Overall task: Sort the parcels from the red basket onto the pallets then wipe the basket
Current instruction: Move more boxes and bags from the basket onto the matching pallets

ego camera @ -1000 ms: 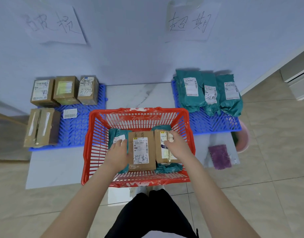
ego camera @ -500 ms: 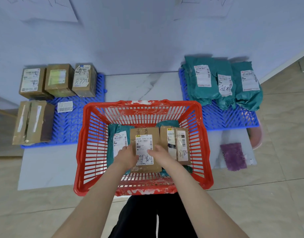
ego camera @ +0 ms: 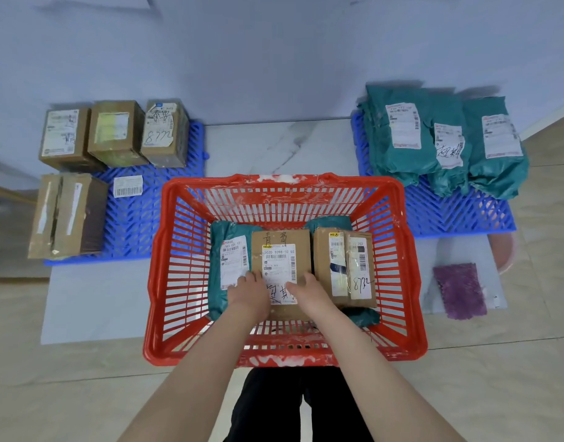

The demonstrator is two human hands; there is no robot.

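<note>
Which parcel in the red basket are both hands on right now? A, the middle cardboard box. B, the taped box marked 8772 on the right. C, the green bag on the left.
A: the left hand and right hand both rest on the middle box in the basket.

Red basket (ego camera: 283, 358) floor packed: teal mailer (ego camera: 229, 266), centre carton (ego camera: 282, 250), right carton (ego camera: 344, 266) side by side, no gaps. Left pallet (ego camera: 140, 224) open at near-right; right pallet (ego camera: 459, 218) open along near edge. Marble strip (ego camera: 274, 145) between pallets open.
</note>
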